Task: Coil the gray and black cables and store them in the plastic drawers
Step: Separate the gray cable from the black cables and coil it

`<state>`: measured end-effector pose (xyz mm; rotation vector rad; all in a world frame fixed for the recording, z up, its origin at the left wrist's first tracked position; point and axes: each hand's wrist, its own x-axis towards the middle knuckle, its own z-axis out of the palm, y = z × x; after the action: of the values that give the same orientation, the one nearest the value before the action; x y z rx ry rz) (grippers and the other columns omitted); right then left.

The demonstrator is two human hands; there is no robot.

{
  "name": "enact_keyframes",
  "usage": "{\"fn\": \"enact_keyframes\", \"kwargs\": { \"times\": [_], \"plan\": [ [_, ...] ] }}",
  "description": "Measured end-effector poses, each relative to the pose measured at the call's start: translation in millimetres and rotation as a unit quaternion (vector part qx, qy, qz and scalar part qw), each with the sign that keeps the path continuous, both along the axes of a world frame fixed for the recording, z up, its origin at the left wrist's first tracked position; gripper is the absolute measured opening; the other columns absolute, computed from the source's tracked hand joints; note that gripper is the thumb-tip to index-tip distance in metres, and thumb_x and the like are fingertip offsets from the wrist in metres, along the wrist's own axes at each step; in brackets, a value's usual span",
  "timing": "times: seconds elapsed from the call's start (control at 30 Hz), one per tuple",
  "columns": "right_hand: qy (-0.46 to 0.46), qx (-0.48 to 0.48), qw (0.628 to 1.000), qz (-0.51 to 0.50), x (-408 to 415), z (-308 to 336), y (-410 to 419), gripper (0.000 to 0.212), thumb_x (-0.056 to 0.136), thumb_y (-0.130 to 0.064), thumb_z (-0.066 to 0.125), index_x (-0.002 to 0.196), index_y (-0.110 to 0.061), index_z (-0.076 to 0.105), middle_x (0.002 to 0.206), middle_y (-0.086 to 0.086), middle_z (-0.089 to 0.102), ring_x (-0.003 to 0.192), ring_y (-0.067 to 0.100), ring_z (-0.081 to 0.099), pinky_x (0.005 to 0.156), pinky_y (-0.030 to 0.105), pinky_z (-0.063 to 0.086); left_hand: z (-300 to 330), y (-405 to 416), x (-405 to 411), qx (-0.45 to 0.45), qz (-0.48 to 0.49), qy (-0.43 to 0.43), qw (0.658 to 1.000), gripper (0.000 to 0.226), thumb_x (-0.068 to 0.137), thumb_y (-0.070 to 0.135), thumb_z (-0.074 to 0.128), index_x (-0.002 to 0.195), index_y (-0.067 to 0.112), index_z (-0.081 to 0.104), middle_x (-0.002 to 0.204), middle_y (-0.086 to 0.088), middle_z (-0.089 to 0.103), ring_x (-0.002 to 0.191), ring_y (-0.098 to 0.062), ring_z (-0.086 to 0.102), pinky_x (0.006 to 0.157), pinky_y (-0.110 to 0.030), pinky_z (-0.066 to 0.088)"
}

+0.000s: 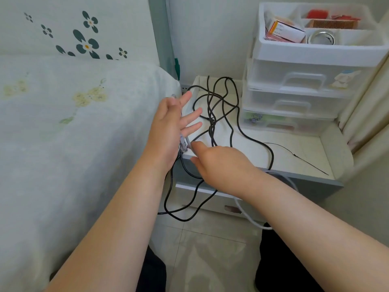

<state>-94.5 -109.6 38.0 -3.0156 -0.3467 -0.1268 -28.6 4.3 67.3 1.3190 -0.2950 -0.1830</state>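
Limp, light black cable point(229, 114) tangles beyond the splayed left hand point(168, 127); right hand point(219, 165) pinches the soft gray cable point(185, 144), best gripped near its end.

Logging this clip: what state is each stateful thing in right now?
Thin black cable: uncoiled, tangled, part hanging off the nightstand.
Pale gray cable: uncoiled, one end between both hands.
Clear plastic drawers: all shut.
Left hand: fingers spread.
Right hand: pinching gray cable.

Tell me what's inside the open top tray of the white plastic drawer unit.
The top tray holds a small orange-and-white box, a round metal tin, a brown comb and red packets. Anything beneath them is hidden.
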Motion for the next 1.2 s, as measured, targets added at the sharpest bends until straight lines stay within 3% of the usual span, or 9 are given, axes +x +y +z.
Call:
{"fn": "enact_keyframes", "kwargs": {
  "times": [0.1, 0.23, 0.33, 0.4, 0.53, 0.67, 0.83, 1.0, 1.2],
  "plan": [
    [-0.013, 0.005, 1.0, -0.001, -3.9, 7.3, -1.9, 0.028, 0.101, -0.033, 0.031, 0.11, -0.012, 0.048, 0.067, 0.002, 0.048, 0.059, 0.03, 0.045, 0.051, 0.032, 0.03, -3.4, -4.0, -7.3, 0.173, -0.025, -0.133, 0.976, 0.024, 0.105, 0.03, 0.024, 0.091, 0.018, 0.038, 0.149, 0.009, 0.038, 0.11, -0.013, 0.064, 0.094, -0.034, 0.051],
    [0.008, 0.076, 0.997, 0.017, -11.1, 21.4, -10.1, 0.025, 0.099, -0.035, 0.035, 0.108, -0.018, 0.05, 0.08, 0.004, 0.061, 0.067, 0.026, 0.051, 0.058, 0.034, 0.039, -13.8, -2.3, -8.0, 0.339, -0.049, -0.265, 0.901, 0.017, 0.103, 0.037, 0.026, 0.1, 0.028, 0.04, 0.145, 0.025, 0.038, 0.093, -0.002, 0.065, 0.068, -0.03, 0.049],
    [0.088, 0.227, 0.969, 0.044, -15.2, 30.3, -20.2, 0.016, 0.099, -0.03, 0.041, 0.084, -0.032, 0.046, 0.075, -0.013, 0.055, 0.066, 0.007, 0.052, 0.062, 0.031, 0.043, -13.5, 0.9, -10.0, 0.36, -0.043, -0.283, 0.888, 0.029, 0.103, 0.038, 0.027, 0.112, 0.027, 0.051, 0.114, 0.014, 0.068, 0.069, 0.003, 0.061, 0.068, -0.028, 0.049],
    [0.061, 0.257, 0.964, 0.024, -15.4, 32.1, -28.5, 0.02, 0.098, -0.033, 0.042, 0.079, -0.033, 0.042, 0.071, -0.016, 0.052, 0.063, 0.004, 0.049, 0.06, 0.027, 0.041, -11.7, 1.4, -12.2, 0.36, -0.047, -0.28, 0.889, 0.03, 0.103, 0.039, 0.027, 0.102, 0.031, 0.056, 0.082, 0.01, 0.071, 0.067, 0.0, 0.061, 0.066, -0.028, 0.049],
    [-0.055, 0.179, 0.982, -0.041, -15.7, 30.9, -37.7, 0.027, 0.092, -0.054, 0.043, 0.082, -0.028, 0.042, 0.055, -0.01, 0.045, 0.053, 0.006, 0.044, 0.048, 0.024, 0.032, -8.0, 1.1, -14.7, 0.323, -0.132, -0.201, 0.915, 0.039, 0.105, 0.034, 0.028, 0.076, 0.025, 0.054, 0.045, 0.004, 0.053, 0.049, -0.004, 0.048, 0.059, -0.02, 0.038],
    [-0.127, 0.142, 0.98, -0.062, -16.3, 34.2, -44.4, 0.039, 0.084, -0.064, 0.044, 0.076, -0.026, 0.046, 0.051, -0.009, 0.043, 0.05, 0.006, 0.042, 0.047, 0.022, 0.028, -4.2, 7.6, -12.7, 0.247, -0.266, -0.064, 0.93, 0.049, 0.098, 0.046, 0.033, 0.079, 0.011, 0.061, 0.051, 0.008, 0.033, 0.043, -0.008, 0.025, 0.046, -0.019, 0.024],
    [-0.218, 0.158, 0.963, 0.006, -17.9, 36.5, -46.2, 0.037, 0.09, -0.052, 0.044, 0.084, -0.021, 0.061, 0.072, -0.013, 0.052, 0.066, 0.008, 0.045, 0.055, 0.025, 0.033, -4.4, 21.2, -5.6, 0.158, -0.379, 0.011, 0.912, 0.039, 0.096, 0.037, 0.036, 0.08, 0.015, 0.064, 0.062, 0.003, 0.036, 0.052, -0.009, 0.035, 0.055, -0.019, 0.035],
    [-0.372, 0.124, 0.919, -0.044, -10.1, 27.8, -49.1, 0.058, 0.079, -0.069, 0.048, 0.063, -0.014, 0.057, 0.06, -0.002, 0.051, 0.06, 0.018, 0.046, 0.062, 0.027, 0.031, -4.1, 27.2, -7.7, 0.093, -0.426, -0.008, 0.9, 0.034, 0.096, 0.044, 0.043, 0.077, 0.018, 0.055, 0.055, 0.004, 0.036, 0.053, -0.013, 0.047, 0.063, -0.024, 0.046],
    [-0.428, 0.303, 0.851, -0.032, -0.6, 25.9, -59.1, 0.045, 0.092, -0.053, 0.043, 0.084, -0.013, 0.062, 0.102, 0.002, 0.047, 0.098, 0.02, 0.046, 0.089, 0.032, 0.035, 9.0, 34.0, -9.1, -0.044, -0.475, 0.018, 0.879, 0.038, 0.096, 0.045, 0.046, 0.096, 0.011, 0.063, 0.054, 0.007, 0.028, 0.039, -0.004, 0.023, 0.041, -0.019, 0.026]
  ]
}}
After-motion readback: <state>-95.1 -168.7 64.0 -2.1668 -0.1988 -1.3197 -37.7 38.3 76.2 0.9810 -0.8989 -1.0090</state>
